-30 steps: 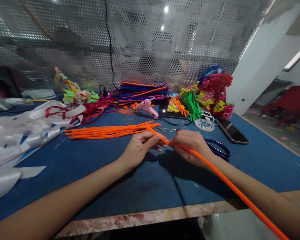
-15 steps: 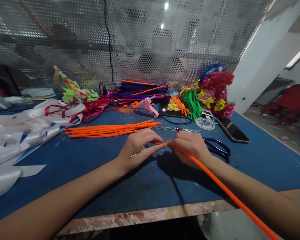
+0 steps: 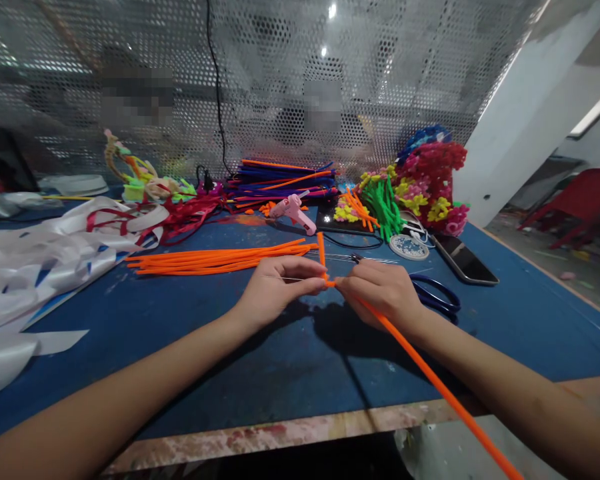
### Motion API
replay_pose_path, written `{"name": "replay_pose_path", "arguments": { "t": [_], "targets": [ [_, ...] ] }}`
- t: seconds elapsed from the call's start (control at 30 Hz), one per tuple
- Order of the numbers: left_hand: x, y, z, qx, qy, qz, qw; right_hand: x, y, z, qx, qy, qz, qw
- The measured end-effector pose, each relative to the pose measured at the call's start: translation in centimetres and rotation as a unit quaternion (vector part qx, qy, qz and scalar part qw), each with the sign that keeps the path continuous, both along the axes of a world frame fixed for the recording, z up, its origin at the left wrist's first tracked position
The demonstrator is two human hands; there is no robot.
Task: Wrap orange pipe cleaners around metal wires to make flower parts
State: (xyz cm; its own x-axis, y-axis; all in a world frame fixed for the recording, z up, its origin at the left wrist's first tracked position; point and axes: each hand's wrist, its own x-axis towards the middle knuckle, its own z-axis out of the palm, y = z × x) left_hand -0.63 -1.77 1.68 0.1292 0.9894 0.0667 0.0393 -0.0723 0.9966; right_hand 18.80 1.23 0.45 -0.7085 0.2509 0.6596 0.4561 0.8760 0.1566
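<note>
An orange pipe cleaner [image 3: 433, 363] runs from the lower right up into my right hand [image 3: 380, 287], which pinches it close to one end. Its short end stands upright between my two hands. My left hand [image 3: 275, 290] is closed with thumb and fingers on a thin metal wire [image 3: 277, 277], right where the pipe cleaner meets it. Whether the pipe cleaner is wrapped around the wire is too small to tell. Just beyond my left hand lies a bundle of orange pipe cleaners [image 3: 215, 259]. Scissors with dark blue handles [image 3: 437, 293] lie beside my right hand, partly hidden.
Thin wires [image 3: 337, 257] lie behind my hands. Farther back are a pink glue gun [image 3: 293, 212], a pile of blue and orange pipe cleaners [image 3: 280, 180] and green stems [image 3: 383, 207]. White ribbon [image 3: 45, 267] spreads at left; a phone [image 3: 465, 259] lies at right.
The pipe cleaner's short end now sticks up above my fingers, where before it lay low between them. The wire in my left hand has tilted to nearly level.
</note>
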Motion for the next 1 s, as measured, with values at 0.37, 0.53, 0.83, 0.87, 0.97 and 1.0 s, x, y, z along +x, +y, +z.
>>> {"name": "replay_pose_path", "arguments": {
  "t": [0.37, 0.53, 0.83, 0.87, 0.97, 1.0],
  "targets": [
    [-0.2, -0.11, 0.13, 0.017, -0.025, -0.059, 0.998, -0.26, -0.1, 0.19, -0.029, 0.02, -0.004, 0.999],
    [-0.27, -0.03, 0.11, -0.014, 0.005, -0.056, 0.998, -0.13, 0.07, 0.01, 0.008, 0.008, 0.0, 1.0],
    [-0.61, 0.22, 0.05, -0.021, 0.057, -0.063, 0.996, -0.22, -0.04, -0.2, 0.02, 0.006, 0.005, 1.0],
    [-0.66, 0.23, 0.04, -0.01, 0.064, -0.064, 0.996, -0.23, -0.02, -0.24, 0.019, 0.009, 0.003, 1.0],
    [-0.87, 0.06, 0.2, 0.084, 0.131, -0.062, 0.986, -0.18, 0.1, -0.38, 0.016, 0.011, 0.0, 1.0],
    [-0.94, -0.06, 0.31, 0.134, 0.169, -0.056, 0.975, -0.15, 0.15, -0.4, 0.015, 0.01, 0.001, 1.0]
  ]
}}
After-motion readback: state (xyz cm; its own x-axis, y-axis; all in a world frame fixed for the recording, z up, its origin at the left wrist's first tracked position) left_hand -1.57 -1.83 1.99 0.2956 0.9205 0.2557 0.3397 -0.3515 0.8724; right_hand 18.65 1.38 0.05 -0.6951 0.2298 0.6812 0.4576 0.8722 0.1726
